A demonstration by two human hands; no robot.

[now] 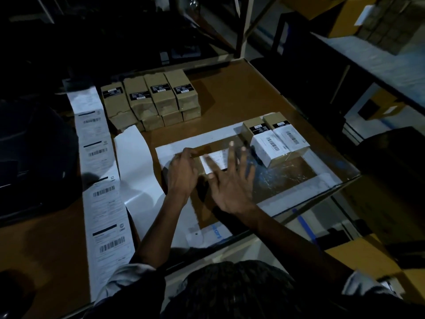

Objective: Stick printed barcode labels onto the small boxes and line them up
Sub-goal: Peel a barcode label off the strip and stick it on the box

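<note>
Brown cardboard is taking a white barcode label (215,161) under two bare hands: the left hand (182,172) is curling around the end of the small box (202,166) at the table's near middle, while the right hand (232,180) is pressing spread, straight fingers flat on the paper. The box is looking light and stiff — best steadied by its ends. Just beyond, two labelled boxes (276,140) are lining up; farther back, unlabelled boxes (151,97) are waiting in a stack.
</note>
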